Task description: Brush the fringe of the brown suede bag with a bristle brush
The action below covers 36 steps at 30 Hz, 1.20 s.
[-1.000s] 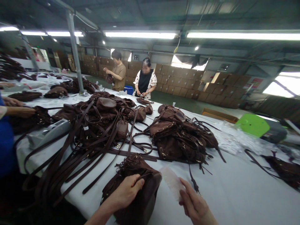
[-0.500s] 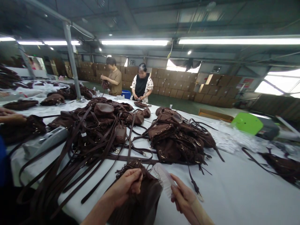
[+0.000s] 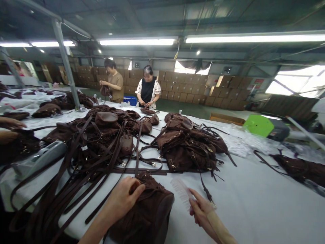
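A dark brown suede bag (image 3: 147, 213) lies on the white table (image 3: 254, 210) right in front of me. My left hand (image 3: 122, 200) rests on the bag's top left side, fingers curled down onto the suede. To the right of the bag, my right hand (image 3: 200, 208) grips the handle of a white brush (image 3: 180, 190), bristle end raised up and to the left, just off the bag.
Two heaps of brown bags (image 3: 189, 144) and long straps (image 3: 83, 162) fill the table's middle and left. A grey device (image 3: 38, 159) lies at left. A co-worker's hands (image 3: 10, 128) hold a bag at far left. Two people (image 3: 147, 88) stand across the table.
My left hand slid from the bag's upper edge down onto its left side. My right hand drew the brush a little away from the bag. The camera turned slightly right.
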{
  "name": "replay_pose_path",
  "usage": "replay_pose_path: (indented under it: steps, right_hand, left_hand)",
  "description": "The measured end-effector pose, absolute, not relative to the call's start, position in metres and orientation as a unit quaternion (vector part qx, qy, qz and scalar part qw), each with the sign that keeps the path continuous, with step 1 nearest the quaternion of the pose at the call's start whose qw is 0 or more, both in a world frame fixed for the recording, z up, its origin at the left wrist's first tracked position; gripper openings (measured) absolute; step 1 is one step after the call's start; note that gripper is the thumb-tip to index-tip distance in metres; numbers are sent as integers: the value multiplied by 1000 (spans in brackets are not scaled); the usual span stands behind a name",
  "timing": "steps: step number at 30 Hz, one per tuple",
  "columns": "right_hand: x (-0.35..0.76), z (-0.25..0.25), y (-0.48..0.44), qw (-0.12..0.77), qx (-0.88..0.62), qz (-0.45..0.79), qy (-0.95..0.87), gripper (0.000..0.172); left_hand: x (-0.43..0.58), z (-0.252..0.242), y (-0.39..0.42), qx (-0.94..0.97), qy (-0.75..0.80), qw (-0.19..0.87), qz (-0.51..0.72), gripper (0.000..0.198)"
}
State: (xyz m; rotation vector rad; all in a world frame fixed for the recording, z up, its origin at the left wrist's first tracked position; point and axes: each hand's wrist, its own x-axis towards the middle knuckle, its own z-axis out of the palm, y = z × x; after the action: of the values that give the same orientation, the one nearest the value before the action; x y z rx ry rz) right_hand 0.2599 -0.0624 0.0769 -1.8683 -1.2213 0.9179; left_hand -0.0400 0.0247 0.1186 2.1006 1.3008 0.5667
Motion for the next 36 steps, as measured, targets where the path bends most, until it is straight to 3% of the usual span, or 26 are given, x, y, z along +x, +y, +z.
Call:
replay_pose_path:
  steps: [2, 5, 8, 11, 17, 21, 25, 28, 30, 33, 36]
  right_hand:
    - [257, 72, -64, 377, -713, 365, -466, 77]
    - [260, 59, -72, 404, -713, 347, -456, 75]
    - [274, 37, -87, 423, -738, 310, -425, 77]
    - [287, 19, -101, 440, -739, 344, -376, 81]
    - [274, 39, -93, 493, -660, 470, -317, 77]
    - [260, 80, -71, 485, -612, 539, -317, 72]
    - [250, 113, -54, 460, -589, 559, -360, 72]
    - [234, 124, -44, 423, -586, 562, -402, 75]
    - [220, 125, -37, 407, -558, 585, -426, 66]
    - [199, 121, -31, 387, -499, 645, -431, 39]
    - [188, 111, -32, 392, -441, 705, -393, 38]
  left_hand:
    - [-9, 132, 39, 826, 481, 228, 185, 59]
    - [40, 127, 59, 864, 454, 210, 51, 67]
    - [68, 99, 70, 833, 402, 381, -16, 55]
    - [73, 70, 71, 762, 343, 548, 41, 40]
    - [66, 58, 57, 678, 329, 605, 257, 34]
    - [61, 85, 54, 743, 327, 500, 302, 36]
    - [57, 122, 57, 858, 266, 348, 269, 20]
    - [60, 145, 61, 912, 208, 277, 221, 19]
    - [63, 156, 64, 933, 178, 250, 187, 19]
    - [65, 164, 70, 941, 129, 275, 149, 19]
    - [55, 163, 80, 873, 168, 417, 186, 11]
